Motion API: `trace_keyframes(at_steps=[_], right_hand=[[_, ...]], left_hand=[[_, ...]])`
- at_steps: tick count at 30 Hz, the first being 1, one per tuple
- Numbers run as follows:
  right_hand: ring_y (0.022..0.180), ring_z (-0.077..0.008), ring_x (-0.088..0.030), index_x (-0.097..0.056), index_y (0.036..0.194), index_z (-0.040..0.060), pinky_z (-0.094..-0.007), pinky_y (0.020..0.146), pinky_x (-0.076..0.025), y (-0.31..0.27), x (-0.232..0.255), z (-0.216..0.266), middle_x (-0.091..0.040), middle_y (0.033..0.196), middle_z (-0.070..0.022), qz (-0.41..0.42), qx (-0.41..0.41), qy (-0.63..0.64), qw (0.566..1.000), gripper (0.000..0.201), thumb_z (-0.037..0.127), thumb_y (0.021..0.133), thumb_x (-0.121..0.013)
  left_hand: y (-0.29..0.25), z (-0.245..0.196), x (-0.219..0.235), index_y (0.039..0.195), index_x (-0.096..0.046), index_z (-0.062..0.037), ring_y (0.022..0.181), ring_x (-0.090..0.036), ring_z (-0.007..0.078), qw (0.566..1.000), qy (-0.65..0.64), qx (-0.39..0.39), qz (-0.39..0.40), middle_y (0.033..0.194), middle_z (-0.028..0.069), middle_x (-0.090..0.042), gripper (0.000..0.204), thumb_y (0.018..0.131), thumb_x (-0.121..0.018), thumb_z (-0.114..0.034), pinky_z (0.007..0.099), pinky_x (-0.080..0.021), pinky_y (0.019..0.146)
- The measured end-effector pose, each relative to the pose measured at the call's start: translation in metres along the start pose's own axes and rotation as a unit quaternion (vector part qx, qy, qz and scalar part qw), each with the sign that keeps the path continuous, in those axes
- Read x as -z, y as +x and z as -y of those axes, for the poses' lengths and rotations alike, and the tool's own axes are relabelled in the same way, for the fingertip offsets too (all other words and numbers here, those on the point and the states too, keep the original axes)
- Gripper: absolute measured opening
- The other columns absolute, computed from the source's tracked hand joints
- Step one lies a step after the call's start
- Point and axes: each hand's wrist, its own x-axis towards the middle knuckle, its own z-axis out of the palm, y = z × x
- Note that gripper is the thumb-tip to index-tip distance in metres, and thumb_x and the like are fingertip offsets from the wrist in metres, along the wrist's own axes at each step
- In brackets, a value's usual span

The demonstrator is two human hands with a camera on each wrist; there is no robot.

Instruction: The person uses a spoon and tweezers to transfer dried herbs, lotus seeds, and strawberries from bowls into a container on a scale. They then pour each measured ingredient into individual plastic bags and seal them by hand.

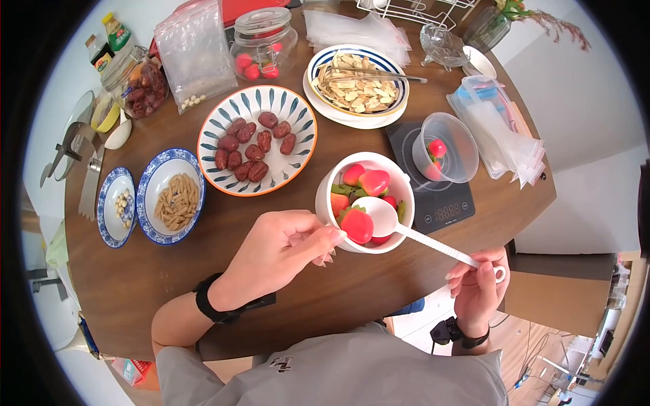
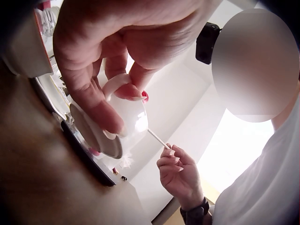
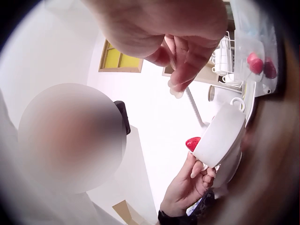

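A white two-handled cup (image 1: 322,196) holds several strawberries (image 1: 374,181) with green leaves. My left hand (image 1: 274,247) grips the cup's side handle, its fingers curled round the loop in the left wrist view. One strawberry (image 3: 192,143) stands out above the rim in the right wrist view. My right hand (image 1: 479,287) pinches the far end of a long-handled white spoon (image 1: 437,245). The spoon's bowl rests over the strawberries inside the cup, right beside a large red one near my left thumb. The cup appears tilted in the right wrist view.
A black digital scale (image 1: 440,215) bears a clear tub (image 1: 459,152) with strawberries. Around the cup stand a plate of red dates (image 1: 298,122), a plate of pale slices (image 1: 355,95) with tweezers, and two blue-rimmed dishes (image 1: 166,162). Jars (image 1: 264,34) and plastic bags (image 1: 193,51) line the back.
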Motion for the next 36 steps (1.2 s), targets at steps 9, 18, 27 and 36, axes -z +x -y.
trace_keyframes(at_steps=[9,18,27,36], right_hand=[[0.063,-0.0217,-0.067,-0.052,0.103,-0.0039,-0.0303,0.055,-0.055,-0.004,-0.003,0.002,-0.069,0.082,-0.024,0.154,0.215,-0.205,0.942,0.017,0.012,0.097,-0.054],[0.056,-0.0239,-0.065,-0.048,0.099,-0.0024,-0.028,0.046,-0.052,0.001,-0.002,0.0,-0.067,0.075,-0.025,0.019,0.0,-0.031,0.999,0.023,0.02,0.099,-0.05],[0.051,-0.0179,-0.061,-0.049,0.098,-0.0001,-0.0224,0.041,-0.047,0.008,0.006,0.002,-0.066,0.071,-0.0214,-0.036,0.022,0.036,0.998,0.024,0.024,0.099,-0.049],[0.069,-0.0163,-0.063,-0.053,0.106,-0.0017,-0.0239,0.056,-0.05,0.039,0.038,0.002,-0.067,0.086,-0.0174,-0.149,0.11,-0.094,0.978,0.016,0.013,0.1,-0.05]], left_hand=[[0.0,-0.001,-0.001,0.084,-0.063,0.007,0.072,-0.064,0.0123,1.0,0.002,0.013,-0.002,0.073,0.0066,-0.063,0.022,0.097,-0.055,-0.008,0.0273,-0.055,0.066],[-0.001,0.002,0.0,0.088,-0.066,0.0068,0.066,-0.058,0.0059,0.999,-0.028,0.012,-0.015,0.072,0.004,-0.065,0.025,0.095,-0.061,-0.017,0.0225,-0.048,0.061],[-0.001,-0.003,0.0,0.083,-0.063,0.0069,0.071,-0.064,0.0126,1.0,-0.004,0.016,-0.002,0.074,0.0071,-0.064,0.024,0.097,-0.054,-0.01,0.028,-0.055,0.067],[0.0,-0.001,-0.001,0.084,-0.064,0.0067,0.069,-0.062,0.0101,1.0,-0.013,0.02,-0.007,0.074,0.0066,-0.065,0.024,0.096,-0.057,-0.013,0.0255,-0.052,0.065]])
